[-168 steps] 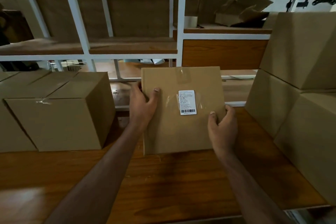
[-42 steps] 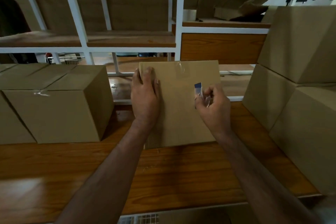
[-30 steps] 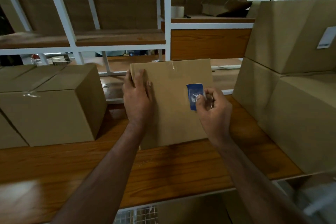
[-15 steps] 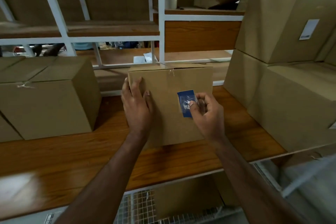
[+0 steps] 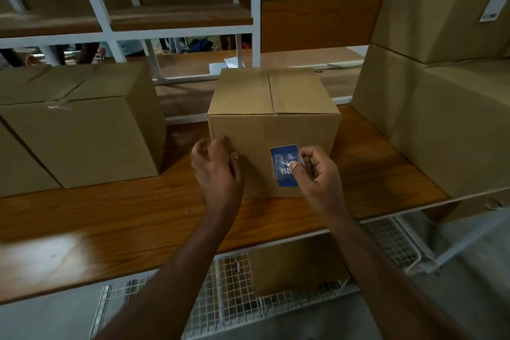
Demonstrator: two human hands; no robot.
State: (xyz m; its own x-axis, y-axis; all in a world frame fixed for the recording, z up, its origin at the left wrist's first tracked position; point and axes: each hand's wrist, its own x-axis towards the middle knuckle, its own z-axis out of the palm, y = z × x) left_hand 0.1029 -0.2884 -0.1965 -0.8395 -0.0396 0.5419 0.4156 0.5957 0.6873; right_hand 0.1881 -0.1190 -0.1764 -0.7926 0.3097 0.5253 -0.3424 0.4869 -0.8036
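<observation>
A closed cardboard box point(image 5: 273, 107) stands upright in the middle of the wooden shelf point(image 5: 138, 218), its top flaps meeting in a seam. My right hand point(image 5: 314, 174) pinches a small blue sticker point(image 5: 284, 167) with clear film between thumb and fingers, held against the box's front face. My left hand point(image 5: 218, 171) hovers at the box's lower left front with fingers loosely curled, holding nothing; whether its fingertips touch the cardboard I cannot tell.
A large taped box point(image 5: 82, 124) stands to the left. Stacked boxes point(image 5: 441, 107) fill the right side, the upper one bearing a white label point(image 5: 494, 5). A white shelf frame point(image 5: 255, 16) rises behind. A wire mesh rack point(image 5: 234, 292) lies below the shelf edge.
The box's white label has been replaced in view by a blue sticker in my right hand. The box now stands upright, and my left hand has come off its face and curled.
</observation>
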